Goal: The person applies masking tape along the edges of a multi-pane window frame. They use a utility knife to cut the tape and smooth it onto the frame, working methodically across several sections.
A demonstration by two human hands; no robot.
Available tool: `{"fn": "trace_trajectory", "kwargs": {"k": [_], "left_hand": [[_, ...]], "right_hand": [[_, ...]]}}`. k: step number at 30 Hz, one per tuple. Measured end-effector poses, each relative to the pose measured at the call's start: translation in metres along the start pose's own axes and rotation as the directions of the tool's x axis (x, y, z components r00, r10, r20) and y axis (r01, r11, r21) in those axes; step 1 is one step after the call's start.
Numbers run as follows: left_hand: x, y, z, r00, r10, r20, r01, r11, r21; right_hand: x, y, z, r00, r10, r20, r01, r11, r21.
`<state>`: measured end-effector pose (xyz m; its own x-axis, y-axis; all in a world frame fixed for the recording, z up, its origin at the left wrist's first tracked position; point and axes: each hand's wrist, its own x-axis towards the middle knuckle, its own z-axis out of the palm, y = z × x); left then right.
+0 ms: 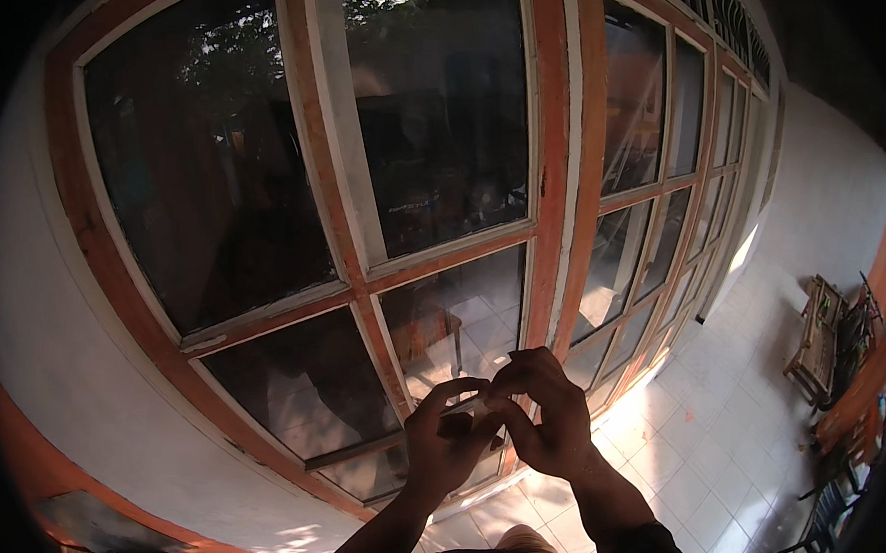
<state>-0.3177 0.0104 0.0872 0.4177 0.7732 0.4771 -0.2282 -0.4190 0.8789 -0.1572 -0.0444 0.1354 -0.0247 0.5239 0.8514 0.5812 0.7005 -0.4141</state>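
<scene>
My left hand [445, 442] and my right hand [548, 413] meet at the fingertips in front of the window's lower panes. A small dark brown piece [454, 425] shows inside the curl of my left fingers, behind the thumb. It looks thin, but shade hides its material. My right thumb and bent fingers pinch close against the left fingertips, where the upper part of the piece is covered. Just beyond the hands stands a window frame [353, 272] of orange-brown wood with pale beading around dark glass panes [436, 126]. Bare, pale patches mark some of its paint.
A row of similar windows [647, 174] recedes to the right. A wooden bench [816, 333] stands on the white tiled floor [676, 416] at far right. Dark chairs [825, 514] are nearer, at lower right. A white wall [94, 333] with an orange base lies to the left.
</scene>
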Motion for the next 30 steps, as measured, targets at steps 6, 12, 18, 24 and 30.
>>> {"fn": "trace_trajectory", "kwargs": {"k": [6,12,18,24,30], "left_hand": [[0.053,0.031,0.035,0.959,0.282,-0.011,-0.282,0.951,-0.126],[0.165,0.084,0.08,0.769,0.636,-0.06,-0.625,0.768,0.14],[0.243,0.126,0.088,0.663,0.739,-0.117,-0.606,0.622,0.496],[0.261,0.14,0.096,0.753,0.623,-0.211,-0.502,0.751,0.429],[0.25,0.145,0.1,0.775,0.593,-0.219,-0.434,0.751,0.497]], "right_hand": [[0.103,0.036,-0.049,0.991,-0.083,-0.103,0.091,0.993,0.073],[0.253,0.084,-0.108,0.897,-0.406,-0.173,0.423,0.903,0.072],[0.346,0.094,-0.134,0.834,-0.492,-0.248,0.51,0.86,0.006],[0.369,0.106,-0.13,0.765,-0.51,-0.394,0.561,0.828,0.017],[0.345,0.089,-0.134,0.832,-0.45,-0.323,0.513,0.846,0.142]]}}
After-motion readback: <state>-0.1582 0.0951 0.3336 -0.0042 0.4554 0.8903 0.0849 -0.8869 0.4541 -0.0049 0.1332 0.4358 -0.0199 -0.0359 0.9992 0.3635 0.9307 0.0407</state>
